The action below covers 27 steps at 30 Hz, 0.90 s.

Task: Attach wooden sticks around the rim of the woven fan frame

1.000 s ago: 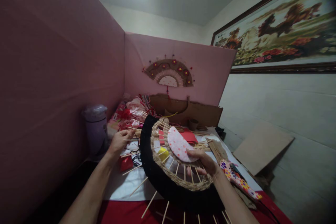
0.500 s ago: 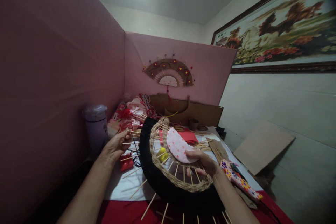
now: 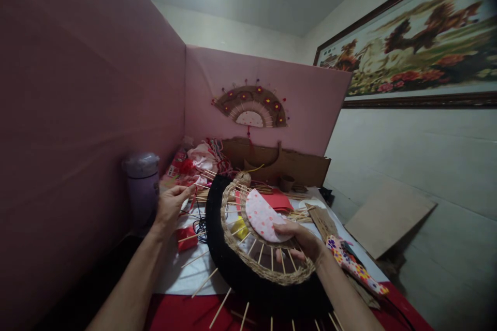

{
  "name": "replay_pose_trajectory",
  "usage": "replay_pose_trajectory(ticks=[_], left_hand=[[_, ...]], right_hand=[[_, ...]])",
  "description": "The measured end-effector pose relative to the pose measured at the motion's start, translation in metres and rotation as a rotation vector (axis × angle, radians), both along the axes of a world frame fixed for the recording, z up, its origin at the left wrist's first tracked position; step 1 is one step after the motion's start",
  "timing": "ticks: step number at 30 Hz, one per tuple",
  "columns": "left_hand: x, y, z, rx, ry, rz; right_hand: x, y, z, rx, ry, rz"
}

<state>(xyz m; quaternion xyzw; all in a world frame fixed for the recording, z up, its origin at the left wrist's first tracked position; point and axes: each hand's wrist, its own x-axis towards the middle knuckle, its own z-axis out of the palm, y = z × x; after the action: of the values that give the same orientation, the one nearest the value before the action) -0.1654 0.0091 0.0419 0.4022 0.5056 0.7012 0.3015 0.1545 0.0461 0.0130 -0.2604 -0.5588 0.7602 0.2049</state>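
A half-round handmade fan (image 3: 267, 289) is tilted in front of me. Thin wooden sticks stick out past its black outer band, and braided twine runs along the inner arc. My right hand (image 3: 298, 243) is closed on its white, red-spotted centre piece (image 3: 264, 214), thumb on top and fingers behind the sticks. My left hand (image 3: 171, 209) is closed in a pinch at the outer end of an upper-left stick. A bit of red thread hangs by these fingertips; whether it is held is unclear. Black cord (image 3: 200, 227) lies just below the left hand.
On the table are a red packet (image 3: 187, 239), red paper (image 3: 275, 200), a twine ball (image 3: 243, 179) and a flowery glue gun (image 3: 357, 266) on cardboard. A purple bottle (image 3: 143, 191) stands left. Yarn and cloth (image 3: 204, 158) are heaped behind. A finished fan (image 3: 252, 106) hangs on the pink panel.
My left hand has moved slightly up along the fan's edge, from one stick end to a higher one. My right hand and the fan stay nearly in place.
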Motion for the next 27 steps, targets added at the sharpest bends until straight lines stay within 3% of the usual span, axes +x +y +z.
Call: replay_pose_trajectory(ticks=[13, 21, 27], left_hand=[[0.0090, 0.0036, -0.0011, 0.193, 0.435, -0.030], [0.0057, 0.0042, -0.0020, 0.239, 0.578, 0.162], [0.0069, 0.0038, -0.0026, 0.273, 0.689, 0.186]], right_hand=[[-0.0015, 0.0051, -0.0083, -0.001, 0.005, -0.020], [0.0015, 0.0072, -0.0098, -0.015, 0.023, -0.006], [0.0002, 0.0048, -0.0078, -0.017, 0.031, -0.009]])
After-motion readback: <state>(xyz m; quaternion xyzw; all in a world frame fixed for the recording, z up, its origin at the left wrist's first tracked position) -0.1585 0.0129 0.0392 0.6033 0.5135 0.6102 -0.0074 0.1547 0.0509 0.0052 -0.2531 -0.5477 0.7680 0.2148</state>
